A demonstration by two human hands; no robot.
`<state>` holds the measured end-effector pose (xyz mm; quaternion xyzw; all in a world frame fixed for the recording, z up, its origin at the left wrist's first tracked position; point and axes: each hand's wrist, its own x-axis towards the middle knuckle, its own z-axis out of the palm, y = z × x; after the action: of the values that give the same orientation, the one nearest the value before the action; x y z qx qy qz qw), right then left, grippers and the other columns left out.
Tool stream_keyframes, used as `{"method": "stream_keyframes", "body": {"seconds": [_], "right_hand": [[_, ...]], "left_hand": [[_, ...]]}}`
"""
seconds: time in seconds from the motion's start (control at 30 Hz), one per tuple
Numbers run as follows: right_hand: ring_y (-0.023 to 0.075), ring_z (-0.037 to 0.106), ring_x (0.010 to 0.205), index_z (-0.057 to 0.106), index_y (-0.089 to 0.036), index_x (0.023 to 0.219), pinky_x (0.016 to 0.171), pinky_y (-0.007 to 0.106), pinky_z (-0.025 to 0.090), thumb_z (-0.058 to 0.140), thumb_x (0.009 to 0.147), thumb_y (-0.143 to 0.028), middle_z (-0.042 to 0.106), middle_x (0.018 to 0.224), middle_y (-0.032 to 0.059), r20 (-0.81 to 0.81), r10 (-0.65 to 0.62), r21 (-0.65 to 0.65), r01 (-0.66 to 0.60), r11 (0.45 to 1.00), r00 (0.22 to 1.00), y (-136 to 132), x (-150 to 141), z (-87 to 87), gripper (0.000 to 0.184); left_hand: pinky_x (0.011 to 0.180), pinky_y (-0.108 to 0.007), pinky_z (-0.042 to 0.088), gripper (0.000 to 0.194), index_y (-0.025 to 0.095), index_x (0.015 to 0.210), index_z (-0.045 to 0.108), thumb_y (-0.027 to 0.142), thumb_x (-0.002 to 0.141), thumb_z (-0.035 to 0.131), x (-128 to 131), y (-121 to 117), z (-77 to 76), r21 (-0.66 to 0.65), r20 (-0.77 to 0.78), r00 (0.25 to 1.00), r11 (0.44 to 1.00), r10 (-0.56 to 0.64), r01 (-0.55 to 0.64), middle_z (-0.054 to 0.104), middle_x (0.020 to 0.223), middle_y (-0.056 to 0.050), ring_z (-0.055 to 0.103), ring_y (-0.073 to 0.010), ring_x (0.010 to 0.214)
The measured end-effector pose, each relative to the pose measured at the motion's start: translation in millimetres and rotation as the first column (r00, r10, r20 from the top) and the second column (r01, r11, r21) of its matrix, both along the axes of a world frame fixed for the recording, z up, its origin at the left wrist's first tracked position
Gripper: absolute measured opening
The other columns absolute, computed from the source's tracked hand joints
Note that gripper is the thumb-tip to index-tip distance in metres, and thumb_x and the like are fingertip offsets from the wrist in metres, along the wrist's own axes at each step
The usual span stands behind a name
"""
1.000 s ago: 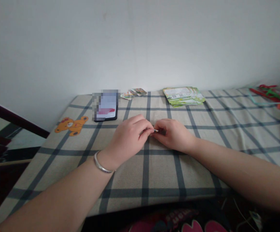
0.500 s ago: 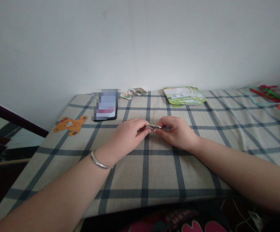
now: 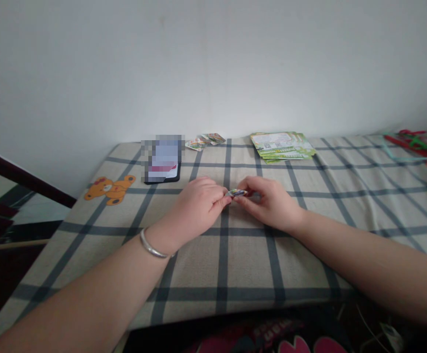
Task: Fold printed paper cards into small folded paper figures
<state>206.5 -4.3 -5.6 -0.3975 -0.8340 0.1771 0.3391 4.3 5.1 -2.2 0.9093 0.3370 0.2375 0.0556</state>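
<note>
Between my two hands is a small printed paper piece [image 3: 236, 192], seen nearly edge-on, with green, white and dark colours. My left hand [image 3: 200, 206], with a silver bangle at the wrist, pinches its left end between thumb and fingers. The right end is pinched by my right hand [image 3: 272, 203]. Both hands are low over the checked tablecloth [image 3: 248, 264]; my fingers cover part of the paper. Beyond them, near the wall, lie small folded printed papers [image 3: 205, 141] and a stack of green printed sheets [image 3: 281, 146].
A phone [image 3: 163, 159], partly pixelated, lies at the back left. Nearer the left edge is a flat orange teddy bear cutout [image 3: 110, 189]. Red, green and turquoise strips [image 3: 419, 152] are heaped at the far right. A white wall [image 3: 213, 68] borders the table's back.
The paper piece is tilted a little, so more of its printed side shows. The left fingers have closed further around its end. The whole view has shifted slightly.
</note>
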Motion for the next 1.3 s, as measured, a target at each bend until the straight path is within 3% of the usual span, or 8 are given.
{"method": "stream_keyframes", "body": {"seconds": [0.13,0.27,0.5,0.6,0.7,0.8,1.0,1.3], "right_hand": [[0.0107,0.054,0.063,0.059,-0.017,0.071,0.057,0.022,0.039,0.063,0.084,-0.025,0.060,0.067,-0.0005,-0.060,-0.024,0.071,0.028,0.997,0.998,3.3,0.0,-3.5,0.015],[0.0098,0.054,0.060,0.062,-0.018,0.072,0.054,0.022,0.039,0.064,0.084,-0.028,0.062,0.066,-0.0013,-0.095,-0.028,-0.032,0.025,0.999,0.995,6.9,1.6,-6.9,0.016],[0.0108,0.060,0.071,0.067,-0.019,0.087,0.060,0.022,0.044,0.060,0.086,-0.022,0.068,0.082,0.0008,-0.081,0.008,0.001,-0.008,1.000,0.997,4.5,0.0,-2.0,0.007],[0.0096,0.059,0.068,0.066,-0.018,0.084,0.058,0.021,0.044,0.062,0.083,-0.018,0.068,0.080,0.0000,-0.113,0.014,0.042,-0.009,0.999,0.993,5.1,-0.2,-2.4,0.004],[0.0091,0.057,0.065,0.065,-0.018,0.081,0.057,0.022,0.043,0.063,0.082,-0.018,0.066,0.076,-0.0006,-0.090,0.015,0.067,-0.009,0.998,0.996,6.4,0.1,-4.3,0.002],[0.0092,0.057,0.066,0.064,-0.017,0.081,0.059,0.022,0.044,0.063,0.081,-0.017,0.064,0.076,-0.0007,-0.085,0.026,0.074,-0.020,0.997,0.996,6.3,-0.3,-4.9,0.001],[0.0098,0.057,0.069,0.062,-0.017,0.081,0.061,0.022,0.045,0.061,0.081,-0.015,0.062,0.076,-0.0005,-0.079,0.051,0.075,-0.046,0.996,0.996,3.8,-2.3,-3.0,0.003],[0.0146,0.058,0.077,0.059,-0.019,0.083,0.066,0.027,0.047,0.057,0.080,-0.013,0.064,0.083,0.0025,-0.036,0.053,0.119,-0.049,0.992,0.998,4.7,-3.1,-0.8,0.006]], "left_hand": [[0.082,-0.036,0.044,0.024,0.016,0.073,0.060,0.023,0.094,0.051,0.7,-0.5,-2.1,0.010,0.002,0.999,0.999,0.033,-0.033,0.063,0.074,-0.002,0.057,-0.0187,0.080],[0.077,-0.032,0.045,0.011,0.017,0.089,0.063,0.024,0.092,0.055,2.3,-3.8,-1.6,0.016,0.090,0.989,0.993,0.115,-0.117,0.065,0.085,-0.003,0.058,-0.0187,0.084],[0.069,-0.032,0.043,0.017,0.017,0.075,0.061,0.022,0.090,0.056,-0.9,-5.2,1.4,0.053,0.025,0.989,0.988,0.146,-0.147,0.063,0.074,-0.002,0.057,-0.0185,0.075],[0.083,-0.037,0.044,0.013,0.018,0.076,0.063,0.023,0.087,0.061,-1.1,-3.4,-1.8,0.072,0.012,0.991,0.989,0.130,-0.131,0.066,0.077,-0.001,0.060,-0.0193,0.080],[0.101,-0.047,0.035,0.002,0.021,0.086,0.065,0.022,0.086,0.063,0.4,-2.6,-4.4,0.119,0.095,0.987,0.983,0.129,-0.140,0.070,0.090,0.000,0.061,-0.0202,0.091],[0.104,-0.047,0.034,0.003,0.020,0.088,0.064,0.019,0.087,0.062,2.6,-3.8,-5.0,0.090,0.159,0.981,0.988,0.111,-0.126,0.069,0.089,0.001,0.062,-0.0178,0.088],[0.081,-0.033,0.047,0.003,0.018,0.086,0.061,0.015,0.085,0.061,4.5,-5.4,-5.1,0.002,0.239,0.968,0.996,0.081,-0.084,0.063,0.087,-0.001,0.059,-0.0168,0.087],[0.083,-0.033,0.047,0.004,0.019,0.086,0.060,0.019,0.089,0.058,5.1,-5.1,-4.3,-0.003,0.253,0.965,0.998,0.066,-0.068,0.062,0.090,-0.002,0.058,-0.0171,0.090]]}}
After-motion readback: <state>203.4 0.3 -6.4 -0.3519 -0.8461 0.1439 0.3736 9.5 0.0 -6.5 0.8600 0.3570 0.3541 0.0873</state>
